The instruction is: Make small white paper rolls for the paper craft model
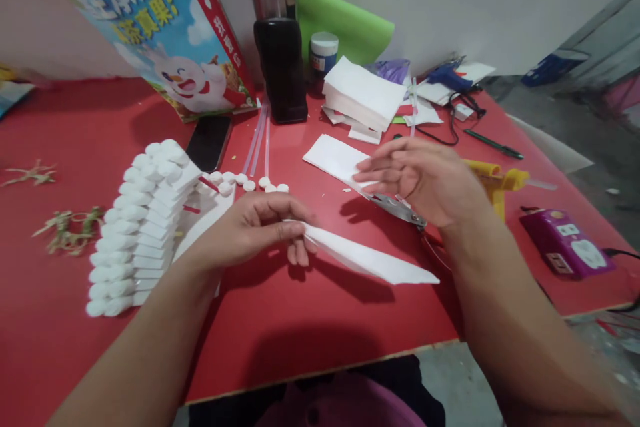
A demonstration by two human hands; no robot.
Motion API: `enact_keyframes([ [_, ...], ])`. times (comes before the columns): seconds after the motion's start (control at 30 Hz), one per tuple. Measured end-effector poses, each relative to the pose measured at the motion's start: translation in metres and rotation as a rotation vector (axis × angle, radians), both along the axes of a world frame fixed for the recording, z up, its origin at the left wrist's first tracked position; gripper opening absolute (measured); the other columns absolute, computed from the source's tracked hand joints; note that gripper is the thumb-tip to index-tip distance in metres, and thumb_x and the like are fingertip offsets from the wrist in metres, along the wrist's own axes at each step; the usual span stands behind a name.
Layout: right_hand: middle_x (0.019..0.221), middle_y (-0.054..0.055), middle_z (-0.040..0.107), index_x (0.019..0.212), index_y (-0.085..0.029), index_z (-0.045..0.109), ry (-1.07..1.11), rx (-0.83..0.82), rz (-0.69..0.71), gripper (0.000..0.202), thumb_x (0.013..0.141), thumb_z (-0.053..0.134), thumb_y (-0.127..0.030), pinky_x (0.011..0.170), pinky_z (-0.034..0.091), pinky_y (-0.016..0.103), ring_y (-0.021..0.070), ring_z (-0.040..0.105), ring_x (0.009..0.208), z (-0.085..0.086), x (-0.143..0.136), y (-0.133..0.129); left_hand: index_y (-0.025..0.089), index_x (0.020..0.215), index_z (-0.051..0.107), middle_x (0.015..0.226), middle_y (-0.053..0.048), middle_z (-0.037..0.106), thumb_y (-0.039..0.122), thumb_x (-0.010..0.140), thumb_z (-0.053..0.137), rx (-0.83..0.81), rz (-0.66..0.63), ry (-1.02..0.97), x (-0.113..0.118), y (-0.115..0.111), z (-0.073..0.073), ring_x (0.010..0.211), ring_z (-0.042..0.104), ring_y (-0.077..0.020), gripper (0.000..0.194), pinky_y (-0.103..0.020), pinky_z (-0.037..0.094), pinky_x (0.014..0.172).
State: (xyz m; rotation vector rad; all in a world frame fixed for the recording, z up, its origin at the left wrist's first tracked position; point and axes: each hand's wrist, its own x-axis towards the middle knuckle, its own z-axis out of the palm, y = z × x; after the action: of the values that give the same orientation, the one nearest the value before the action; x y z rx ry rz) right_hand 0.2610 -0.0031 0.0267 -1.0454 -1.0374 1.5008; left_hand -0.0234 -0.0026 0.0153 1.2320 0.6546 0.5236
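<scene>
My left hand [265,227] pinches one end of a folded white strip of paper [373,260] between thumb and fingers. The strip points right, above the red table. My right hand [423,177] hovers to the right with fingers loosely stretched, and nothing shows in it. Beneath and beside its fingers are a small stack of white paper strips [333,157] and metal scissors [397,208], partly hidden by the hand. Left of my left hand stands a curved row of folded white paper pieces with round white ends [120,237]. Several small white discs [249,185] lie behind that hand.
A phone [210,142], glue sticks [257,140], a black bottle-like object [280,70] and a colourful printed board [165,33] are at the back. More white paper [365,93] is piled there. A yellow glue gun [497,180] and a purple box [565,240] lie right, near the table edge.
</scene>
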Motion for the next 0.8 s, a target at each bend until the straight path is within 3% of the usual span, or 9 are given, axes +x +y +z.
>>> enact_keyframes([
  [0.1,0.098,0.011,0.081,0.107,-0.02,0.072,0.024,-0.268,0.331,0.031,0.092,0.076,-0.047,0.087,0.065,0.044,0.0258,0.08,0.09,-0.005,-0.028,-0.013,0.014,0.104,0.07,0.077,-0.01,0.082,0.034,0.099,0.073,-0.007,-0.081,0.052,0.005,-0.006,0.003,0.069,0.08,-0.021,0.02,-0.028,0.064,0.066],
  [0.17,0.098,0.011,0.08,0.102,-0.018,0.073,0.028,-0.313,0.533,0.04,0.097,0.069,-0.058,0.085,0.064,0.038,0.022,0.078,0.086,-0.008,-0.045,-0.023,0.014,0.102,0.069,0.078,-0.01,0.081,0.033,0.099,0.073,0.021,-0.075,0.079,0.007,-0.006,0.002,0.07,0.079,-0.0194,0.02,-0.026,0.063,0.066],
  [0.23,0.088,0.008,0.077,0.094,-0.016,0.074,-0.009,-0.333,0.651,0.053,0.099,0.061,-0.068,0.072,0.062,0.032,0.0169,0.072,0.07,-0.008,-0.053,-0.03,0.014,0.097,0.071,0.077,-0.008,0.08,0.032,0.098,0.074,0.076,-0.031,0.098,0.007,-0.004,-0.001,0.069,0.077,-0.0172,0.018,-0.024,0.061,0.066],
  [0.33,0.078,0.003,0.071,0.096,-0.016,0.075,-0.161,-0.311,0.621,0.054,0.103,0.055,-0.066,0.06,0.053,0.025,0.0121,0.062,0.061,-0.007,-0.052,-0.031,0.014,0.092,0.074,0.073,-0.005,0.076,0.028,0.093,0.078,0.148,0.069,0.144,0.007,-0.002,-0.004,0.065,0.072,-0.0144,0.015,-0.022,0.059,0.063],
  [0.47,0.105,0.006,0.077,0.107,-0.018,0.077,-0.359,-0.094,0.587,0.037,0.107,0.058,-0.049,0.086,0.053,0.029,0.0176,0.07,0.097,-0.01,-0.043,-0.025,0.015,0.086,0.075,0.069,-0.002,0.071,0.026,0.088,0.08,0.158,0.167,0.194,0.012,-0.004,-0.003,0.062,0.069,-0.0138,0.012,-0.022,0.056,0.059],
  [0.53,0.108,0.006,0.078,0.107,-0.019,0.077,-0.407,-0.023,0.602,0.031,0.104,0.063,-0.046,0.09,0.053,0.032,0.0202,0.069,0.103,-0.011,-0.042,-0.023,0.016,0.084,0.075,0.068,-0.003,0.071,0.026,0.089,0.079,0.155,0.197,0.212,0.015,-0.006,-0.002,0.062,0.069,-0.0146,0.012,-0.023,0.055,0.059],
  [0.7,0.099,0.006,0.078,0.101,-0.018,0.073,-0.436,-0.019,0.521,0.018,0.095,0.076,-0.036,0.078,0.055,0.029,0.0193,0.073,0.091,-0.014,-0.049,-0.028,0.016,0.084,0.074,0.068,-0.002,0.071,0.028,0.088,0.079,0.156,0.235,0.276,0.016,-0.007,-0.001,0.061,0.069,-0.0152,0.013,-0.024,0.053,0.059],
  [0.8,0.098,0.008,0.078,0.102,-0.016,0.068,-0.345,-0.143,0.546,0.013,0.102,0.064,-0.029,0.077,0.058,0.031,0.0173,0.075,0.081,-0.015,-0.053,-0.029,0.015,0.084,0.073,0.067,-0.003,0.071,0.029,0.087,0.079,0.153,0.217,0.289,0.016,-0.005,0.0,0.059,0.067,-0.0148,0.015,-0.024,0.052,0.057],
])
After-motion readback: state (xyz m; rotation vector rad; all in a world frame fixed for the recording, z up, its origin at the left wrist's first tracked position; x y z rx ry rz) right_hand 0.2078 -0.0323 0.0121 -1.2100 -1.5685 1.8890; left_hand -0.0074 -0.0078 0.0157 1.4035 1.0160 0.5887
